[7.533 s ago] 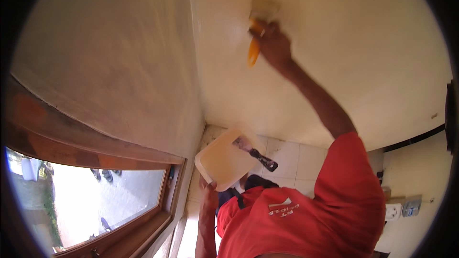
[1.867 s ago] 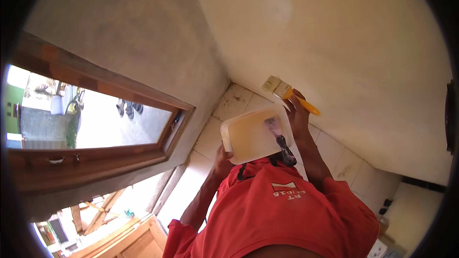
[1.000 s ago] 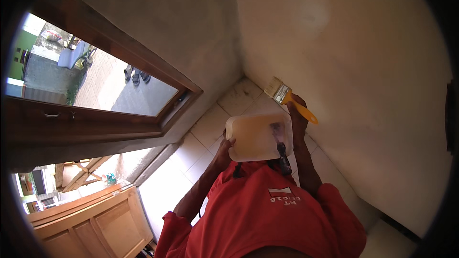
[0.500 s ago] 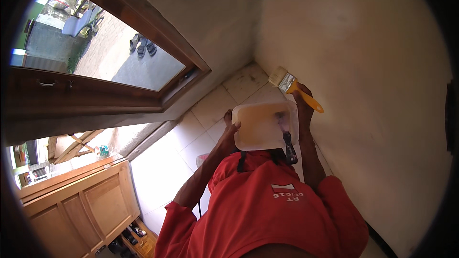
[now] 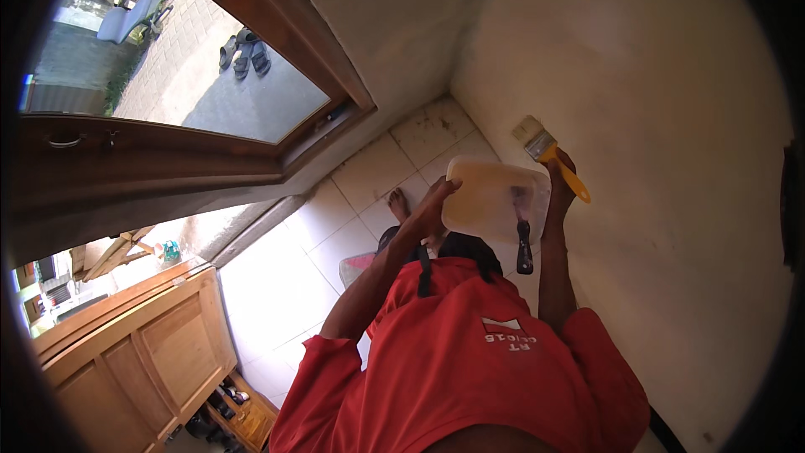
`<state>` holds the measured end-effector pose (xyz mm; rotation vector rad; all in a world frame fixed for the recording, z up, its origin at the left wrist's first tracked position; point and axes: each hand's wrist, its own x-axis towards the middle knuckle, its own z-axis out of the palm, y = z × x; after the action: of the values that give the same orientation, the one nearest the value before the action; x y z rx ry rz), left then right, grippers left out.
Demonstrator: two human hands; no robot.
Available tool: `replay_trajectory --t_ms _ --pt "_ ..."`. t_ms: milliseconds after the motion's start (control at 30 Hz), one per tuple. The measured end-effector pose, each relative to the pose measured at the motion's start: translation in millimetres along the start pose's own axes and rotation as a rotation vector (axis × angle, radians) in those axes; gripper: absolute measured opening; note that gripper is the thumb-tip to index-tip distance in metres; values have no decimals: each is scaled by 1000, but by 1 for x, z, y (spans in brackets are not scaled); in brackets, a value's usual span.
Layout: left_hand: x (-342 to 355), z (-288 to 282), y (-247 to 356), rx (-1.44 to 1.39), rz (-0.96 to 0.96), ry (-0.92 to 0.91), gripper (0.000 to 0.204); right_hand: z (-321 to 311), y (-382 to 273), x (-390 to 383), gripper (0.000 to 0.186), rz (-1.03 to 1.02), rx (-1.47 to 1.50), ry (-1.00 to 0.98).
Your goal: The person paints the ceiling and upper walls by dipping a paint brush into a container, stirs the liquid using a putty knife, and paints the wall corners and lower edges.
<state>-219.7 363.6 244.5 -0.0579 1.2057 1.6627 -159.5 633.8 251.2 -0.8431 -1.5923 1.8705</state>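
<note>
My left hand (image 5: 438, 200) is closed on the left edge of a shallow, whitish plastic tub (image 5: 478, 216), the thumb over its rim. Pale, cream-coloured stuff covers the inside of the tub. A scraper with a black handle (image 5: 524, 245) leans in the tub, its blade inside and its handle sticking out over the near rim. In my right hand (image 5: 560, 180), just beyond the tub's right side, is a wide paintbrush (image 5: 543, 144) with a yellow handle, a metal band and pale bristles. The bristles point up and left, close in front of the wall.
A plain beige wall (image 5: 637, 159) rises on the right and meets another at the corner. White floor tiles (image 5: 327, 210) lie below, with my bare foot (image 5: 398, 204) on them. A brown-framed window (image 5: 293, 159) and a wooden door (image 5: 159, 344) stand at the left.
The tub, with the scraper in it, has shifted right along with my left hand. The paintbrush in my right hand has also moved right, nearer the wall. The view has turned slightly.
</note>
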Motion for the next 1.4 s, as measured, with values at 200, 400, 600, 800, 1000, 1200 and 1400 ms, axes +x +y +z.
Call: replay_trajectory --t_ms 200,400,600,800,1000,1200,1400 --pt "-3 10 26 18 89 83 64 3 12 2 34 -23 90 45" --pt "-27 5 27 61 187 246 71 12 19 3 36 98 137 -11" --pt "-54 -23 -2 -79 232 257 71 46 10 -12 40 232 96 -33" --pt "-81 -21 -8 -140 306 338 69 59 6 -14 37 304 172 -154" --pt "-79 3 -28 -356 316 322 69 53 8 8 38 321 150 -327" --pt "-73 33 -43 -392 338 390 66 36 4 18 39 331 120 -335" --pt "-67 42 -63 -435 270 393 64 13 7 19 39 308 103 -303"
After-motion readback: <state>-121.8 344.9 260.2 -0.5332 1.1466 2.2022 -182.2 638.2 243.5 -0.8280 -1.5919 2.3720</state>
